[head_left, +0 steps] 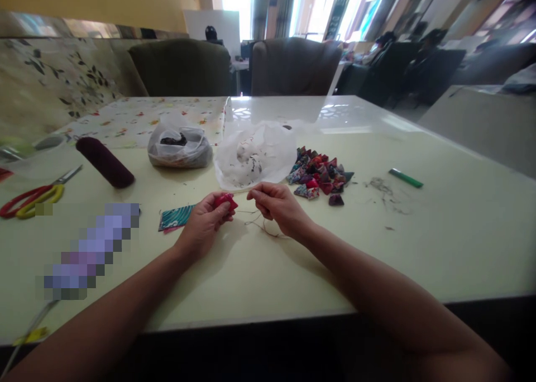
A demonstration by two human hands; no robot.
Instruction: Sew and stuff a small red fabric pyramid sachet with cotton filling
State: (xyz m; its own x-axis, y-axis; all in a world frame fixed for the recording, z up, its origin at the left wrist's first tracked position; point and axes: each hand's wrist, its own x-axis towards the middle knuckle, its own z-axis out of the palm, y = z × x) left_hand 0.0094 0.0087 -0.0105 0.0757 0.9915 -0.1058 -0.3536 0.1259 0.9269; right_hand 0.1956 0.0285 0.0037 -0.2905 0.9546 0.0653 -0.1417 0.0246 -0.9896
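Note:
Between the thumb and fingers of my left hand [206, 221] is a small red fabric pouch [226, 202] with pointed corners. To its right, my right hand [274, 204] is closed in a pinch, and whatever its fingertips grip is too small to make out. A loose thread [263, 225] curls over the table below and between the hands. Partly behind my left hand lies a teal patterned piece of fabric [176, 218], with a bit of pink beneath it. Several small patterned fabric pouches [320, 172] are heaped beyond my right hand.
A white plastic bag [272, 153] with scraps and a tied bag [180, 150] stand behind the hands. Scissors [42, 197], a dark cylindrical case [104, 161] and a blurred-out object [92, 248] lie left. A green-handled tool [406, 178] and thread scraps [385, 192] lie right.

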